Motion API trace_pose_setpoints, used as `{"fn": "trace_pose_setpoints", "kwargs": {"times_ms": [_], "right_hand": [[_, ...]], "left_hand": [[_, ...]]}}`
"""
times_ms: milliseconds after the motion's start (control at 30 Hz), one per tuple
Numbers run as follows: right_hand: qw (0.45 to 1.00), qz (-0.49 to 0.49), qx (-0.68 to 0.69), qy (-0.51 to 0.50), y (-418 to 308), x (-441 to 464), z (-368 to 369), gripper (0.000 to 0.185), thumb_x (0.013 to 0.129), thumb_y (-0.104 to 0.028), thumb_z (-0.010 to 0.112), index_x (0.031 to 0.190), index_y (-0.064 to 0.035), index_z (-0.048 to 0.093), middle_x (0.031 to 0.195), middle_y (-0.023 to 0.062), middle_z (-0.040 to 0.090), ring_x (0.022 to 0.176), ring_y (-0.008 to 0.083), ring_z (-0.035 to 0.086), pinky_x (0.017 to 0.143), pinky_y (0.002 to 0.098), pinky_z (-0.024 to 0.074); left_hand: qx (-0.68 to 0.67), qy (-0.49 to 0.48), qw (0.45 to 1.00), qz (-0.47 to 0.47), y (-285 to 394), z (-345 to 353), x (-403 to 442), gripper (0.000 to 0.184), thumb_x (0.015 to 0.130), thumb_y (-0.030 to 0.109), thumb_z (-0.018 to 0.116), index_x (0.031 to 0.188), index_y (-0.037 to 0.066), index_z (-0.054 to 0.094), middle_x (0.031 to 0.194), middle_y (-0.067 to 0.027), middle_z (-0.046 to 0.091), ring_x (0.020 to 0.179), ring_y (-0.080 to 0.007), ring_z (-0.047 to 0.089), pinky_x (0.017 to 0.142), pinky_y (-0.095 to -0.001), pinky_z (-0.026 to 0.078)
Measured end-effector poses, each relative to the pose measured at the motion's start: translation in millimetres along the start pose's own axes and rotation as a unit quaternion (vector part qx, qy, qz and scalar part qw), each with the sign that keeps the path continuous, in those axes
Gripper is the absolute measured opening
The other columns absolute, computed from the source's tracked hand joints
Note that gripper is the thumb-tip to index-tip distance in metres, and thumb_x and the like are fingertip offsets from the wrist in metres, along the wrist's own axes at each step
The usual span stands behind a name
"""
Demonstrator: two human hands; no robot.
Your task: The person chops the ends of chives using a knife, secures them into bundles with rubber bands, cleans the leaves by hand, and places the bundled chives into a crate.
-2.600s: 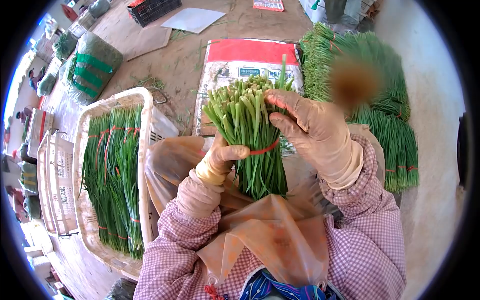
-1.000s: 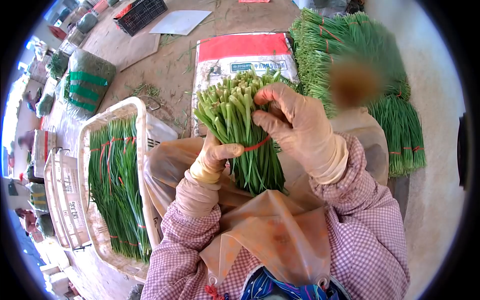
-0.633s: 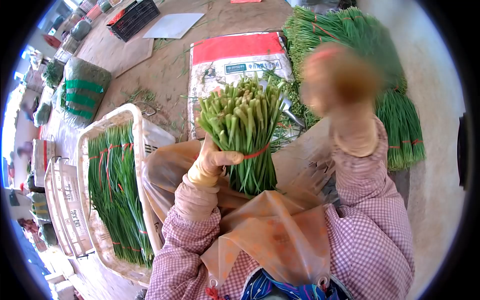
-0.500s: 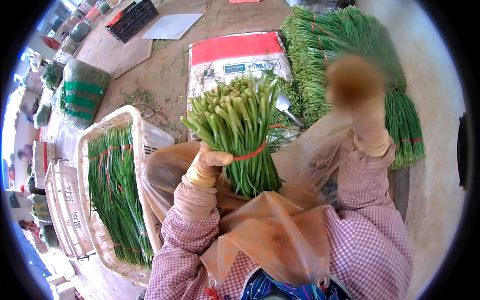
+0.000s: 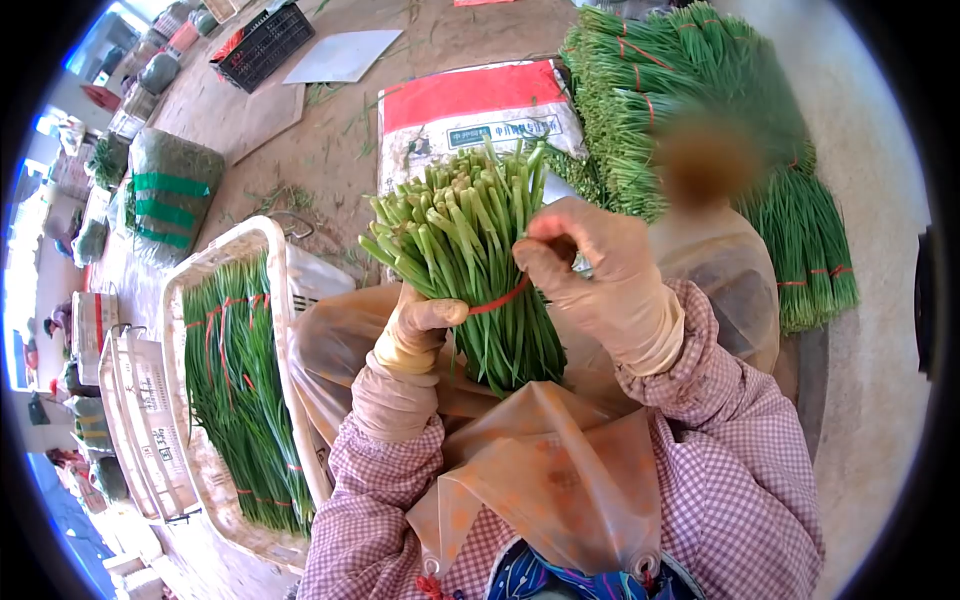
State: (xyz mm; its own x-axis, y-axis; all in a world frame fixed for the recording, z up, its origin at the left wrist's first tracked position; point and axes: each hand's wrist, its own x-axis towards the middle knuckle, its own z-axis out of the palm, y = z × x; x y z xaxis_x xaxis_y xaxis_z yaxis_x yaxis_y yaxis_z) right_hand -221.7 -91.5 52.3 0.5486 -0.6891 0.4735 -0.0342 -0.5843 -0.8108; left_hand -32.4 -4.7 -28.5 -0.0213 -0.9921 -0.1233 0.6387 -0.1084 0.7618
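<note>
My left hand (image 5: 425,322) is wrapped round a bundle of green garlic chives (image 5: 470,230), thumb across the front. The pale cut stem ends point up and away from me, and the leaves hang towards my lap. A red tie (image 5: 500,297) circles the bundle just beyond my left thumb. At the bundle's right side my right hand (image 5: 605,275) is closed in a pinch where the tie runs up to its fingertips. The tie's loose end is hidden by those fingers. Both hands wear pale, soiled gloves.
A white crate (image 5: 275,235) of tied chives (image 5: 235,390) stands at my left. Stacked chive bundles (image 5: 690,60) lie at the right. Ahead is a red-and-white sack (image 5: 470,100), with a metal blade (image 5: 570,195) partly behind my right hand. A black crate (image 5: 262,45) sits farther off.
My right hand has come down and left from the chive stack to the side of the held bundle, its fingers closing at the red tie. My left hand keeps its hold.
</note>
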Motion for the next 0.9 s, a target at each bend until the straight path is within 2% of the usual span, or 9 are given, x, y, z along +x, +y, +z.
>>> {"fn": "trace_pose_setpoints", "kwargs": {"times_ms": [100,167,267,333,433,633,733,800,900], "right_hand": [[0.960,0.074,0.246,0.114,-12.3,11.2,-20.9,0.004,0.091,-0.007,0.062,0.094,-0.0045,0.062,0.082,0.0054,0.064,0.060,0.0166,0.060,0.052,0.0297,0.0481],[0.918,-0.081,0.238,0.305,-4.7,32.9,-55.1,0.010,0.096,-0.013,0.057,0.098,-0.0058,0.064,0.084,0.0056,0.065,0.066,0.0167,0.061,0.058,0.0279,0.0504],[0.908,-0.057,0.229,0.347,12.6,47.9,-149.0,0.015,0.097,-0.016,0.055,0.102,-0.0062,0.065,0.086,0.0056,0.066,0.074,0.0171,0.063,0.067,0.0285,0.0518],[0.939,0.021,-0.269,0.215,15.8,51.4,-157.3,0.016,0.093,-0.011,0.057,0.107,-0.0068,0.065,0.088,0.0042,0.067,0.080,0.0181,0.064,0.074,0.0292,0.0513],[0.926,-0.097,-0.364,0.031,73.5,22.7,-126.3,0.013,0.091,-0.013,0.063,0.101,-0.0059,0.067,0.084,0.0024,0.066,0.079,0.0156,0.062,0.074,0.0288,0.0502],[0.981,0.117,0.152,0.015,7.3,13.1,-52.4,0.018,0.094,-0.018,0.064,0.091,-0.0004,0.066,0.074,0.0062,0.062,0.066,0.0098,0.056,0.061,0.0245,0.0458],[0.994,0.077,0.015,-0.077,10.1,26.9,-45.9,0.023,0.094,-0.021,0.064,0.087,0.0011,0.065,0.075,0.0038,0.062,0.063,0.0096,0.054,0.058,0.0241,0.0443],[0.994,-0.077,-0.078,-0.009,23.3,28.3,-48.7,0.023,0.096,-0.022,0.062,0.090,0.0004,0.064,0.075,0.0032,0.062,0.063,0.0105,0.055,0.058,0.0249,0.0457],[0.935,0.090,0.295,0.175,61.9,30.5,-81.9,0.021,0.098,-0.015,0.056,0.110,0.0015,0.062,0.081,0.0042,0.065,0.070,0.0141,0.059,0.066,0.0272,0.0498]], "left_hand": [[0.014,-0.017,1.000,0.021,0.6,4.4,2.4,0.094,0.057,0.024,0.086,0.138,-0.001,0.044,0.126,-0.0109,0.059,0.115,-0.0259,0.057,0.102,-0.0395,0.044],[0.025,-0.007,0.999,0.031,-1.6,4.0,1.3,0.096,0.057,0.023,0.087,0.139,-0.001,0.042,0.128,-0.0110,0.058,0.117,-0.0261,0.056,0.103,-0.0398,0.044],[0.031,0.004,0.998,0.046,1.1,1.6,-2.7,0.099,0.056,0.020,0.089,0.140,0.000,0.041,0.132,-0.0104,0.055,0.122,-0.0255,0.052,0.105,-0.0402,0.042],[0.019,-0.016,0.999,0.047,3.5,0.8,-2.4,0.099,0.056,0.019,0.089,0.141,0.000,0.042,0.133,-0.0093,0.054,0.122,-0.0249,0.052,0.106,-0.0404,0.041],[0.004,-0.030,0.997,0.068,4.7,7.8,1.2,0.100,0.053,0.019,0.090,0.140,0.000,0.043,0.133,-0.0090,0.055,0.122,-0.0242,0.052,0.108,-0.0404,0.040],[0.031,-0.040,0.996,0.067,2.8,11.4,4.3,0.103,0.049,0.018,0.093,0.138,-0.001,0.044,0.133,-0.0102,0.055,0.120,-0.0228,0.054,0.105,-0.0384,0.043],[0.171,-0.050,0.978,0.111,14.8,22.4,4.9,0.103,0.050,0.011,0.092,0.139,-0.002,0.042,0.132,-0.0098,0.056,0.119,-0.0203,0.054,0.106,-0.0365,0.042],[0.168,-0.002,0.979,0.115,13.7,28.6,5.5,0.104,0.051,0.007,0.092,0.140,-0.001,0.040,0.129,-0.0090,0.059,0.117,-0.0194,0.056,0.104,-0.0346,0.042],[0.290,0.064,0.945,0.135,12.7,28.3,4.3,0.106,0.055,0.014,0.093,0.143,-0.001,0.036,0.130,-0.0119,0.059,0.118,-0.0189,0.056,0.104,-0.0335,0.043]]}}
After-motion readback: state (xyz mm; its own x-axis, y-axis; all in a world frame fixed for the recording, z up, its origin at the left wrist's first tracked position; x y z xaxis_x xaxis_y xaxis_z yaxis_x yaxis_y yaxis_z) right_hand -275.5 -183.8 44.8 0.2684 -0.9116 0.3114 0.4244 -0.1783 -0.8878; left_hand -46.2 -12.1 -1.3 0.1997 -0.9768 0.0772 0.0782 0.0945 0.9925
